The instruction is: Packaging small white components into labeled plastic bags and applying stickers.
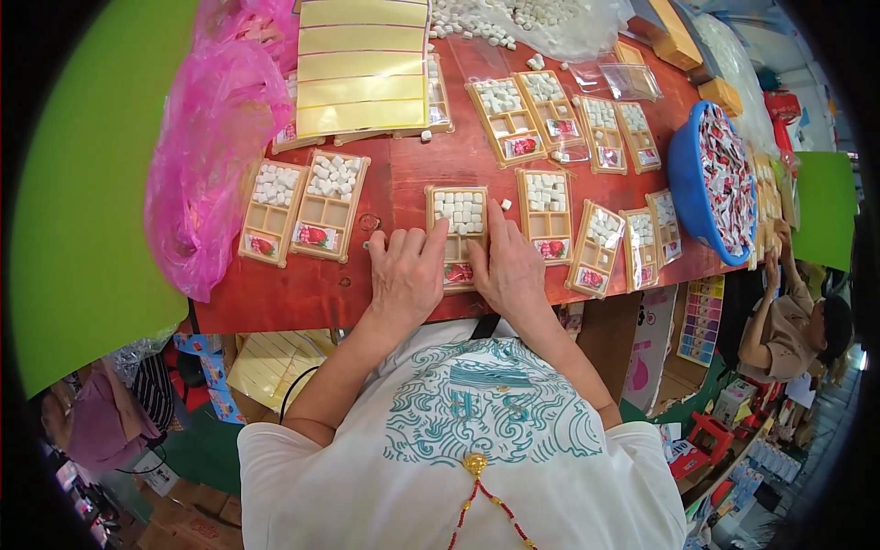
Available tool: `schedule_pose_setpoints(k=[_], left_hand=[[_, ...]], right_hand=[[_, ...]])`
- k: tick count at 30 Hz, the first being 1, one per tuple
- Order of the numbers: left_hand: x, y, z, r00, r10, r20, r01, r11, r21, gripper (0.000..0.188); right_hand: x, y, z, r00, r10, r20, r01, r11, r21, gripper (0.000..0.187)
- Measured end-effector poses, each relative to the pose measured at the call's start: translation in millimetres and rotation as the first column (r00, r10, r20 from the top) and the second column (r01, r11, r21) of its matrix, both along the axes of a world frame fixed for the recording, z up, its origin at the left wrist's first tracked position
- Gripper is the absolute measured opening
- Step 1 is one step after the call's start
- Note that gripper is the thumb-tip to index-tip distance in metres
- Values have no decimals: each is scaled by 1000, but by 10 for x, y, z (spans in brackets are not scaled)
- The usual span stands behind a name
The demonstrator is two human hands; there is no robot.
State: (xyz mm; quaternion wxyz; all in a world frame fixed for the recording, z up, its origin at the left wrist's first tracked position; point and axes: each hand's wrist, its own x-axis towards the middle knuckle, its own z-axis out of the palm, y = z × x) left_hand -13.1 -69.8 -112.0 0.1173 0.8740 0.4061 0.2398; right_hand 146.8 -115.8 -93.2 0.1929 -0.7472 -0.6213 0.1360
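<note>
"Compartment tray [457,246], beige, lying flat on the red desk [403,170], well to the left of the blue basin [682,183]."

"What are the hands doing with it?"

"The left hand [409,273] has its fingers bent, with the index fingertip touching the side away from the basin. The right hand [510,273] lays a straight index finger along the side nearer the basin, thumb over the middle. The gap between the 2 hands is narrow, about the tray's own width. I cannot tell whether they grip it or only rest against it."

"And inside?"

"White cubes [460,211] fill the far section, and a red and white packet [459,275] lies in the near section. Fingers partly hide the small cells between. There is also 1 loose cube [506,204] on the desk, beside the right index finger, on the basin side."

"Other trays?"

"4 near-row trays [547,223] lie left of the basin, between it and the handled tray. 4 far-row trays [513,125] lie left of the basin too, farther from the person. 2 left-end trays [323,213] lie farthest left of the basin, near a pink plastic bag [215,156]."

"What is in the basin?"

"Heaped packets [724,179], red and white. To the right of the basin is another person [784,339], arms raised."
</note>
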Motion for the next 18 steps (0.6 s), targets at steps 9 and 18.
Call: schedule_pose_setpoints(k=[9, 18], left_hand=[[61, 58, 67, 991, 35, -126, -26, 997, 71, 38], [31, -63, -133, 994, -26, -106, 27, 1000, 4, 48]], right_hand=[[42, 48, 21, 971, 44, 233, -26, 997, -79, 52], [-144, 109, 27, 963, 269, -10, -259, 934, 246, 69]])
